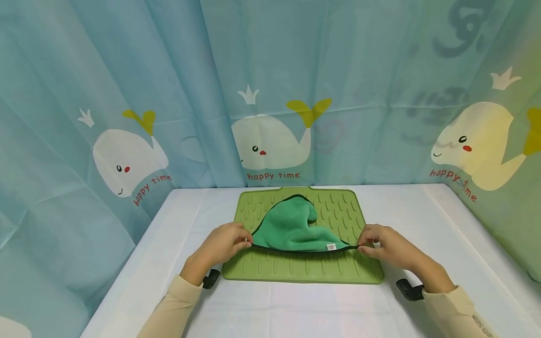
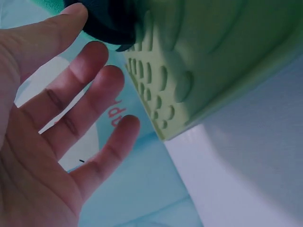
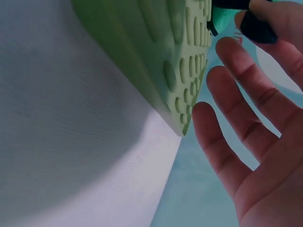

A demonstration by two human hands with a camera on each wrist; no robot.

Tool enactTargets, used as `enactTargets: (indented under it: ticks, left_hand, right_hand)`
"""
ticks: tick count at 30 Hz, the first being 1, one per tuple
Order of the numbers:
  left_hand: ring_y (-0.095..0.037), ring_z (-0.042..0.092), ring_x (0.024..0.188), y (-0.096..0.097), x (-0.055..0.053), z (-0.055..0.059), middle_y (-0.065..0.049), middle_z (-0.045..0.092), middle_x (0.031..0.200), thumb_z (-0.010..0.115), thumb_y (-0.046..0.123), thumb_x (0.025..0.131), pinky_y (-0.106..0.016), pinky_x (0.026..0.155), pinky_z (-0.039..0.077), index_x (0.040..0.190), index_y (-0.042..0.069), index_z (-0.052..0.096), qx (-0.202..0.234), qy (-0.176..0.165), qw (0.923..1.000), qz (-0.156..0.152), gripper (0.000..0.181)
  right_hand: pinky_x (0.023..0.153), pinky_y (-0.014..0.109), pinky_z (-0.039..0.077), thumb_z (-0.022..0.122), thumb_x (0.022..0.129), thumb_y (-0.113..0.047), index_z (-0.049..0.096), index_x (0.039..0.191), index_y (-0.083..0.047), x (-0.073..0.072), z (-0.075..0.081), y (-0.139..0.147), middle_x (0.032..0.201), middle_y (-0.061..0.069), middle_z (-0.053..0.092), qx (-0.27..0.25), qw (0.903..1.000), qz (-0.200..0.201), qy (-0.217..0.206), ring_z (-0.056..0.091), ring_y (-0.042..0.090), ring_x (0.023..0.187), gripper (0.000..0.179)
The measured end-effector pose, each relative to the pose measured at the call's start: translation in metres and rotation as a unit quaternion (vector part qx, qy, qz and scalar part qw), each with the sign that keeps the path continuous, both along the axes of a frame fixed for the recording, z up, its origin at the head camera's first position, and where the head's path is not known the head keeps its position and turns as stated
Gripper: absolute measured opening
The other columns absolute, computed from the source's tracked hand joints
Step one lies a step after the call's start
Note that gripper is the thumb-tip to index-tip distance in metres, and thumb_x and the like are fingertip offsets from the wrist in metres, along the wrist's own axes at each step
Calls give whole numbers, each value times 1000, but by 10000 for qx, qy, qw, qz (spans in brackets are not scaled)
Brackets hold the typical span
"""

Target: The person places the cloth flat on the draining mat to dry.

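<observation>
A green cloth (image 1: 287, 230) with black edging and a small white label lies bunched over a green ridged mat (image 1: 270, 271); its far part is folded to a rounded peak. My left hand (image 1: 228, 241) pinches the cloth's near left corner between thumb and index finger. At the opposite end, my right hand (image 1: 390, 245) pinches the near right corner, and the black front edge runs nearly straight between the two hands. Both wrist views show the dark edging (image 2: 111, 23) at the thumb, with the other fingers of each hand spread loosely away from the cloth.
The mat rests on a white-covered table (image 1: 317, 310). Behind and at both sides hangs a blue curtain (image 1: 359, 150) printed with whales. Black wrist mounts (image 1: 410, 289) sit under each wrist, close to the tabletop.
</observation>
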State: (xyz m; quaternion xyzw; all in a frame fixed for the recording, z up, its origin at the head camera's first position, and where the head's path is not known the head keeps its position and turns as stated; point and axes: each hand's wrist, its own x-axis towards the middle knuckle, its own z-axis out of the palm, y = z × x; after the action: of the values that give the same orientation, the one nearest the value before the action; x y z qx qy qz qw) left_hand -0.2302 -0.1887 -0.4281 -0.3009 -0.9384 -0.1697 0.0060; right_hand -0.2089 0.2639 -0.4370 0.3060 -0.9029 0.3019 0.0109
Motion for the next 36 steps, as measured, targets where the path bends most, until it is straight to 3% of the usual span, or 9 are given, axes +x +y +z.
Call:
enactTargets:
  ticks: [9,16,25,29,33,36]
  left_hand:
    - [-2,49,71,-1,6,2,13,56,81,77,22,92,-23,65,43,95,19,80,12,-358,9992,-180,5]
    - [-1,54,76,-2,9,6,14,61,87,77,25,92,-27,74,47,94,21,81,52,-601,9977,-317,6]
    - [2,52,73,-5,8,-1,16,61,82,77,22,92,-23,68,47,83,24,75,-73,-925,9951,-326,10]
    - [-1,51,64,-1,9,-4,15,61,73,77,29,93,-27,63,47,77,26,70,-16,-989,9950,-141,18]
    - [-4,46,52,5,11,-7,14,52,59,78,44,90,-32,59,48,65,25,61,-188,-863,9954,368,35]
    - [-5,43,49,9,12,-10,13,46,54,78,50,87,-29,55,43,60,23,57,-297,-725,9944,703,44]
  right_hand:
    - [70,29,45,77,92,-16,70,82,-26,7,-2,-1,90,-17,63,10,9996,181,-210,54,5,82,16]
    - [74,28,45,77,91,-17,66,79,-29,10,-1,3,89,-19,61,80,9994,202,-274,55,3,83,21]
    - [67,26,42,79,91,-20,65,79,-25,8,-9,5,86,-16,58,82,9964,496,-689,50,5,78,19]
    - [67,25,43,78,91,-20,66,80,-25,7,-9,5,85,-15,57,96,9952,529,-815,50,3,78,17]
    - [67,24,42,78,91,-20,67,80,-24,7,-9,6,84,-15,56,64,9940,541,-953,49,0,77,16]
    - [67,23,43,78,90,-19,67,80,-24,7,-9,6,84,-14,56,33,9933,537,-1024,49,-1,78,16]
